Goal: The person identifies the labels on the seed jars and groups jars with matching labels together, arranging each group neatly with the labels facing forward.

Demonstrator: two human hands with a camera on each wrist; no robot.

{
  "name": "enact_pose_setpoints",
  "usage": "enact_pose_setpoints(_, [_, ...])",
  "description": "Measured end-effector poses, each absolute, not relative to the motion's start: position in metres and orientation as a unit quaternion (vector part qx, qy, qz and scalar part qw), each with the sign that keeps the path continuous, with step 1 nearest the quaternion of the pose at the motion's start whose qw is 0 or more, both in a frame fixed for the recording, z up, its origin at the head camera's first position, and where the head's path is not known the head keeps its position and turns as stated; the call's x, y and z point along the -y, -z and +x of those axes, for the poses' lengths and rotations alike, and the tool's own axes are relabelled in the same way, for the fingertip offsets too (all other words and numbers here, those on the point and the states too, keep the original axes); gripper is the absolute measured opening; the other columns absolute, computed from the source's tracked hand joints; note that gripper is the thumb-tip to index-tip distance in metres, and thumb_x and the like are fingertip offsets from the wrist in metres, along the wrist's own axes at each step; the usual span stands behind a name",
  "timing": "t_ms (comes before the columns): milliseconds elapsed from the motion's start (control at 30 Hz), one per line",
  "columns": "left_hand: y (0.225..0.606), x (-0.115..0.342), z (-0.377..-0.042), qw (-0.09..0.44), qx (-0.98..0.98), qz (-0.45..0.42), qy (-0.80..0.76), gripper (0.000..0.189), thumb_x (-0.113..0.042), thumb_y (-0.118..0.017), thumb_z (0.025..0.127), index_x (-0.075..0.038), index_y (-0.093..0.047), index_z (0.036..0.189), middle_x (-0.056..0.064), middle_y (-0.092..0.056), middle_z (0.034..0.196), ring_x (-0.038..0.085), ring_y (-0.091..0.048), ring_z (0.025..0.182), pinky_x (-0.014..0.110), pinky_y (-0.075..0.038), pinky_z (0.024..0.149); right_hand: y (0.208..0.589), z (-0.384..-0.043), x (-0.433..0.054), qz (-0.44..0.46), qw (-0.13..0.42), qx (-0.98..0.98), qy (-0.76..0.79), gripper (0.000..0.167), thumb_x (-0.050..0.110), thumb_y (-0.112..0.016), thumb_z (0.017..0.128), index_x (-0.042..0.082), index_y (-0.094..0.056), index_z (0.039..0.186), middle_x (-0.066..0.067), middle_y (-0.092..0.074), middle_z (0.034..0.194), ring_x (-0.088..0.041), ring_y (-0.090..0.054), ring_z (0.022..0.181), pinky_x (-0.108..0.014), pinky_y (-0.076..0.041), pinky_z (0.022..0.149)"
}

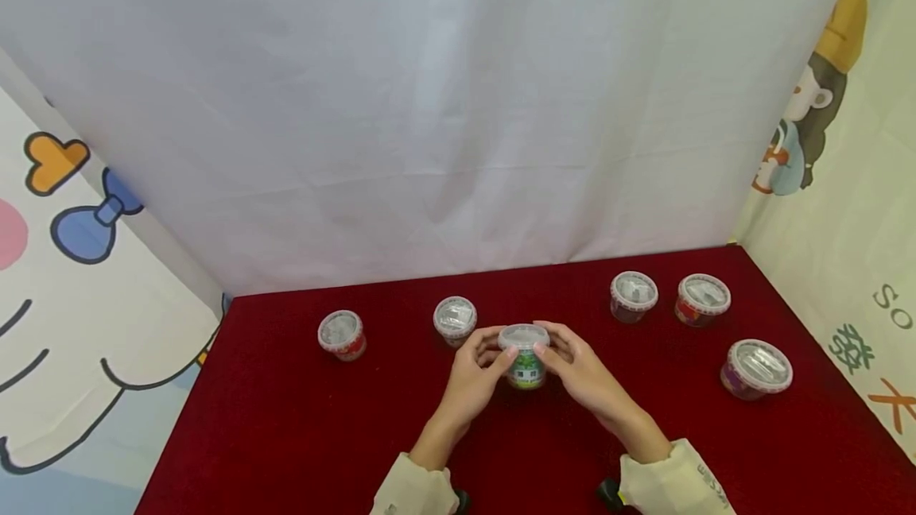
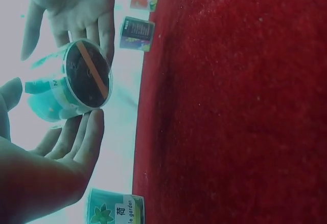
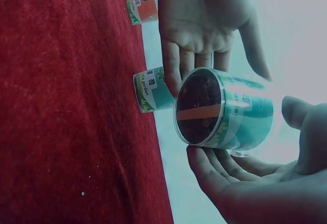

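Between both hands, over the red cloth, is a small clear plastic tub (image 1: 525, 368) with a translucent lid and a green printed label. My left hand (image 1: 472, 380) holds its left side, thumb toward the front near the lid rim. On the other side my right hand (image 1: 583, 376) grips it the same way. In the left wrist view the tub (image 2: 66, 83) shows its round base, with dark contents and an orange strip behind it. The right wrist view shows the tub (image 3: 225, 111) raised off the cloth, its base facing the camera.
Similar lidded tubs stand around: one with a red label (image 1: 342, 334) at left, a tub (image 1: 455, 320) just behind my left hand, and at right a dark tub (image 1: 633, 296), a red one (image 1: 701, 300) and a purple one (image 1: 755, 369). A white curtain (image 1: 458, 102) hangs behind the red-covered table (image 1: 300, 435).
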State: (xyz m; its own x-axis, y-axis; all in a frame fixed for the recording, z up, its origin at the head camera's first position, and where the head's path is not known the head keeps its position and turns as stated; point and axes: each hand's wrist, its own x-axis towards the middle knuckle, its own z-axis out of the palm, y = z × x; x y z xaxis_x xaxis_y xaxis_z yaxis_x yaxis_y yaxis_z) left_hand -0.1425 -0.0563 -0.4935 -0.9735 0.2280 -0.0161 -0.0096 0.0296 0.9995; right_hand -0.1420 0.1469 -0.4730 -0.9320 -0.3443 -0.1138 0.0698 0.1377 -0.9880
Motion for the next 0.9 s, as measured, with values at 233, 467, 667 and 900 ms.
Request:
enact_pose_setpoints(233, [0.49,0.054,-0.144,0.076,-0.719,0.061,-0.688,0.047,-0.024,-0.066,0.107,-0.001,-0.054,0.147,0.018,-0.062,0.142,0.026,-0.063,0.117,0.034,-0.055,0.093,0.473,-0.148,-0.146,-0.091,0.15,-0.752,0.635,0.057,0.023,-0.051,0.114,-0.003,-0.032,0.161,-0.027,-0.043,0.16,-0.043,-0.042,0.15,-0.054,-0.041,0.118])
enact_pose_setpoints(467, [0.489,0.045,-0.148,0.037,-0.747,0.055,-0.662,0.051,-0.021,-0.066,0.106,0.001,-0.053,0.15,0.02,-0.057,0.139,0.03,-0.06,0.118,0.033,-0.053,0.092,0.478,-0.158,-0.148,-0.101,0.133,-0.753,0.636,0.057,0.019,-0.054,0.113,-0.003,-0.033,0.161,-0.028,-0.043,0.161,-0.044,-0.04,0.15,-0.059,-0.038,0.12])
enact_pose_setpoints(667, [0.49,0.037,-0.151,-0.002,-0.758,0.069,-0.648,0.054,-0.015,-0.064,0.108,0.008,-0.046,0.153,0.025,-0.053,0.141,0.039,-0.058,0.124,0.049,-0.056,0.099,0.485,-0.17,-0.151,-0.115,0.118,-0.759,0.63,0.059,0.018,-0.058,0.111,-0.001,-0.034,0.162,-0.027,-0.042,0.162,-0.046,-0.038,0.151,-0.061,-0.037,0.119])
enact_pose_setpoints(900, [0.496,0.031,-0.156,-0.024,-0.763,0.05,-0.644,0.052,-0.006,-0.06,0.108,0.007,-0.043,0.155,0.027,-0.051,0.149,0.041,-0.055,0.131,0.053,-0.054,0.105,0.494,-0.182,-0.151,-0.14,0.111,-0.752,0.635,0.059,0.014,-0.06,0.11,-0.001,-0.035,0.161,-0.028,-0.042,0.161,-0.046,-0.042,0.148,-0.05,-0.045,0.114])
